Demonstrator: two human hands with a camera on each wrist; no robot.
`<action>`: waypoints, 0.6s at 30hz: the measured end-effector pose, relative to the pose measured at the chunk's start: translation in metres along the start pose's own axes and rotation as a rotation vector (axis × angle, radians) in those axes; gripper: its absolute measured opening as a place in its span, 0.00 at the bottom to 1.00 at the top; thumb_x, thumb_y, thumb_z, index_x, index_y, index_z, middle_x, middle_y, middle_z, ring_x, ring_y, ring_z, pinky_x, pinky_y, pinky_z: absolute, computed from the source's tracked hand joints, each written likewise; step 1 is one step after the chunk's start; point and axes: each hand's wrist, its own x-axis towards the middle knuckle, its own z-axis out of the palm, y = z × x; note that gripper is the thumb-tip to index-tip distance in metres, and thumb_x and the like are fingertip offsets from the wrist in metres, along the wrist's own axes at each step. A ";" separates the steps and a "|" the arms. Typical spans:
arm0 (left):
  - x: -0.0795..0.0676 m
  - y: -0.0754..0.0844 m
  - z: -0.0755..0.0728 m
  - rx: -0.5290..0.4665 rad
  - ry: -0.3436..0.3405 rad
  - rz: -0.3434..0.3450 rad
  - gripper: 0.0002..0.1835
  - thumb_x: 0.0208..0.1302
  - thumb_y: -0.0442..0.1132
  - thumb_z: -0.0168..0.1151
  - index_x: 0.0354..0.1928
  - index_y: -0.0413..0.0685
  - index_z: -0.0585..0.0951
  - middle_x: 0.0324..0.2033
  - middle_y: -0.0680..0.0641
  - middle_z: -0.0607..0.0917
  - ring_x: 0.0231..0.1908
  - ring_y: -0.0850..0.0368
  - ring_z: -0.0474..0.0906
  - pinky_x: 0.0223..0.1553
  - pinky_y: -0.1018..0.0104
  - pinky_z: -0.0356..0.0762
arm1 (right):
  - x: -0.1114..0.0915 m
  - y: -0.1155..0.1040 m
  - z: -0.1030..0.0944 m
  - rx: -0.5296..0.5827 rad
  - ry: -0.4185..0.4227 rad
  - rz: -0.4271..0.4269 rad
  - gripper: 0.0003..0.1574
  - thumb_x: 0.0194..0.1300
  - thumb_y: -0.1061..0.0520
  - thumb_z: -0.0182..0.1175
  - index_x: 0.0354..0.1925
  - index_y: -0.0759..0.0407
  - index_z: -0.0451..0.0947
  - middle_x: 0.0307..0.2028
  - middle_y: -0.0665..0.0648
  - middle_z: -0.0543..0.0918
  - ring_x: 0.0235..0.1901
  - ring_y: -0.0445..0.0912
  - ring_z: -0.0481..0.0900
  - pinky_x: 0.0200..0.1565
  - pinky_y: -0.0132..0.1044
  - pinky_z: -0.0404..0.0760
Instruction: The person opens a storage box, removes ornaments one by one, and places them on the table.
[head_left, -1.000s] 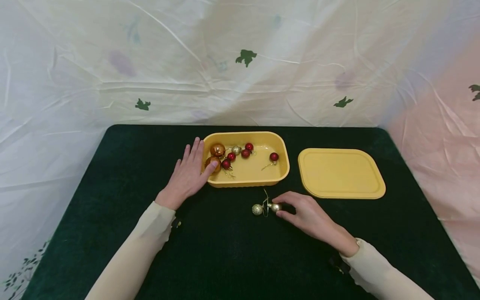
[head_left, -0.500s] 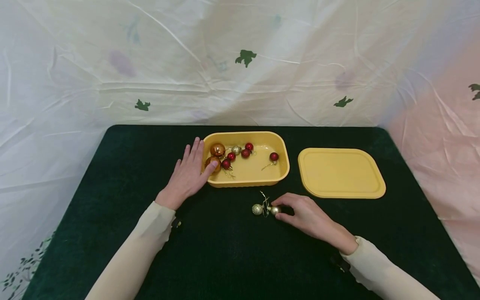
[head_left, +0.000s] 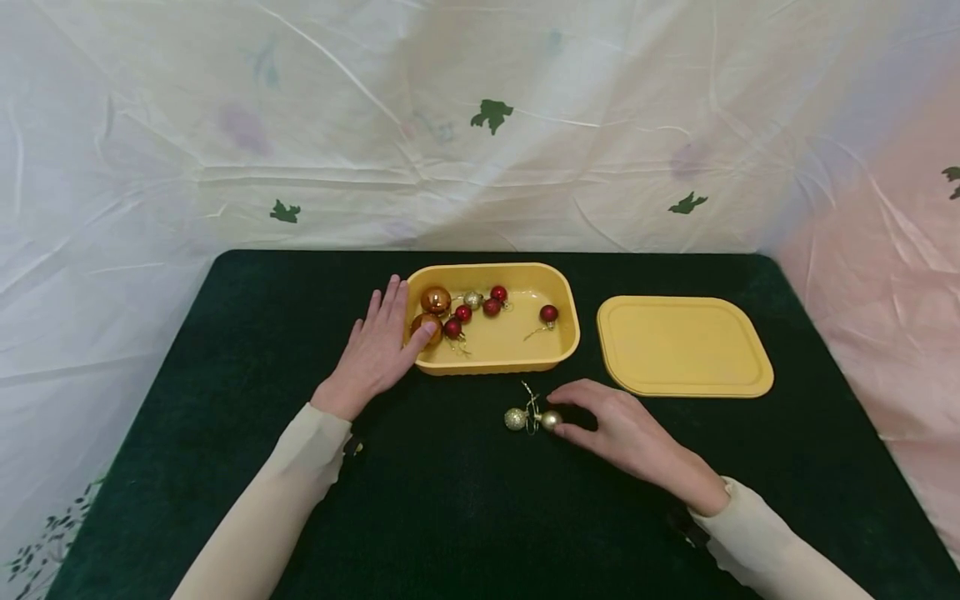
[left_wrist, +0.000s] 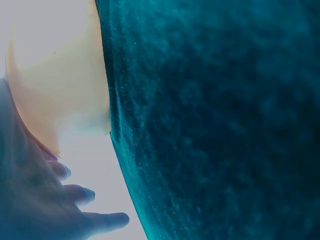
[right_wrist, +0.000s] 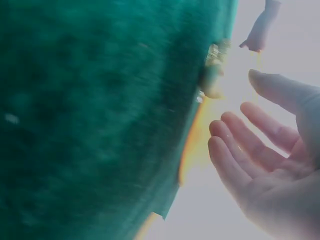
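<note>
Head: mostly through, I judge. Eight balls (head_left: 491, 307) in tub (head_left: 517, 367); gold ball (head_left: 551, 420) and glitter ball (head_left: 514, 419) left outside, near side; lid (head_left: 686, 347) off, right. Left hand (head_left: 372, 354) straight-fingered at tub's left end.

Left wrist: grip unclear.

Right wrist: right hand (right_wrist: 272, 155) spread, nothing pinched.

1. One yellow plastic tub (head_left: 506, 350).
2. One yellow lid (head_left: 685, 347), at the tub's 3 o'clock.
3. Two copper baubles (head_left: 436, 299) inside the tub, toward 9 o'clock.
4. Five red baubles (head_left: 491, 307) inside, one of them at 3 o'clock.
5. Three gold baubles (head_left: 514, 419): one inside, at 10 o'clock; two outside, at 5 o'clock.
</note>
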 end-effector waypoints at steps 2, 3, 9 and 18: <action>0.000 0.000 0.000 0.000 0.007 0.005 0.50 0.75 0.73 0.35 0.84 0.52 0.33 0.83 0.46 0.32 0.80 0.38 0.31 0.74 0.29 0.41 | -0.001 -0.003 -0.005 0.003 0.031 -0.006 0.24 0.66 0.53 0.73 0.59 0.50 0.82 0.54 0.48 0.85 0.53 0.43 0.84 0.51 0.47 0.85; 0.000 0.000 0.000 0.000 0.011 0.009 0.50 0.75 0.73 0.35 0.84 0.52 0.33 0.83 0.45 0.32 0.80 0.38 0.31 0.74 0.28 0.41 | -0.001 -0.005 -0.007 0.007 0.048 -0.013 0.23 0.66 0.53 0.73 0.59 0.51 0.82 0.55 0.49 0.85 0.53 0.43 0.84 0.51 0.47 0.85; 0.000 0.000 0.000 0.018 0.029 0.029 0.49 0.76 0.72 0.35 0.84 0.51 0.35 0.83 0.46 0.34 0.80 0.37 0.27 0.73 0.26 0.39 | 0.005 -0.014 -0.018 0.048 0.161 -0.074 0.21 0.68 0.54 0.72 0.58 0.51 0.83 0.54 0.49 0.85 0.52 0.45 0.84 0.51 0.48 0.86; -0.002 -0.006 -0.010 0.044 0.049 0.082 0.38 0.82 0.64 0.29 0.84 0.53 0.44 0.83 0.53 0.35 0.80 0.38 0.27 0.73 0.25 0.40 | 0.030 -0.030 -0.030 0.108 0.237 -0.099 0.21 0.71 0.51 0.69 0.59 0.54 0.83 0.55 0.52 0.86 0.54 0.49 0.84 0.54 0.52 0.84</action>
